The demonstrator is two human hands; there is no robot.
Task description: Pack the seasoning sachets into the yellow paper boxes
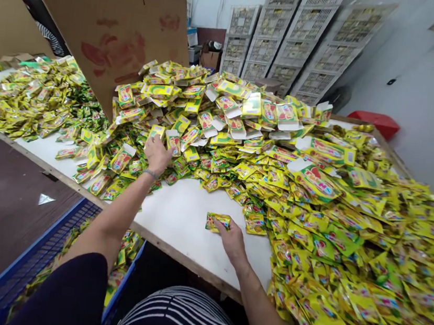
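Note:
My left hand [158, 154] reaches into the pile of small yellow boxes [158, 91], its fingers on one box [156, 132] at the near side of the pile; whether it grips that box is hard to tell. Over the white tabletop [179, 210], my right hand [231, 238] holds small yellow-green sachets [217, 221] between thumb and fingers. A large heap of yellow sachets [321, 249] spreads over the right side of the table, beside my right forearm. Several boxes have white flaps standing open.
A tall cardboard sheet [112, 18] stands at the back left, with more sachets [31, 97] beyond it. Below the table edge is a blue crate [35, 251] with packets. Stacked white crates [272, 37] and a red object [376, 121] are farther back.

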